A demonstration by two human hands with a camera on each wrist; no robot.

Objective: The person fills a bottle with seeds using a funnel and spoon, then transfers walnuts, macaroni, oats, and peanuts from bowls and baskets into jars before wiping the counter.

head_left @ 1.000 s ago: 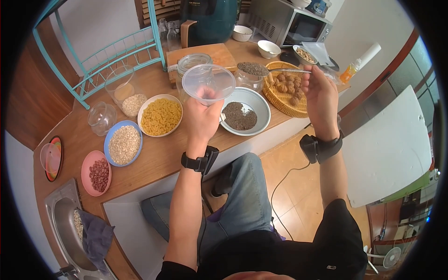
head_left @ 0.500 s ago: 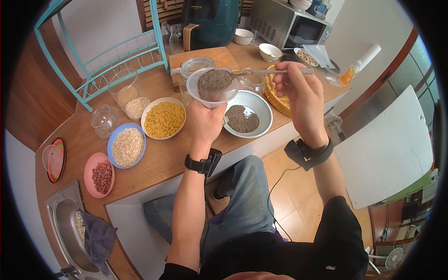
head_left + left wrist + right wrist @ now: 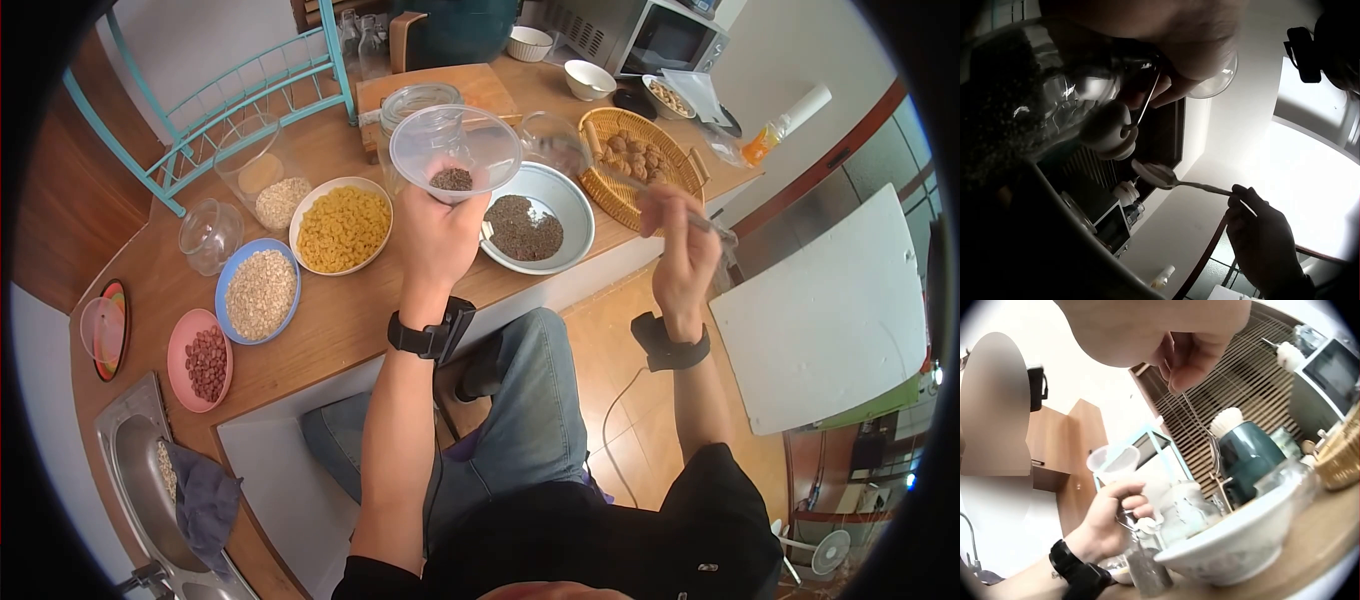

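Plastic funnel (image 3: 458, 150), likely light, slick and best steadied low at its stem, sits above a glass bottle (image 3: 1146, 570) beside a bowl (image 3: 1235, 550) of dark seeds, the left hand (image 3: 437, 238) curled round the bottle's neck, the right hand (image 3: 684, 252), off to the side, pinching a spoon (image 3: 1159, 175) by its handle.

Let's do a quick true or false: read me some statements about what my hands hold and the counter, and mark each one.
1. The right hand holds a spoon. True.
2. The left hand grips a bottle, with a funnel above it. True.
3. The spoon rests in the funnel. False: it is held away from the funnel.
4. The funnel has nothing in it. False: dark grains lie in it.
5. Walnuts lie in the basket. True.
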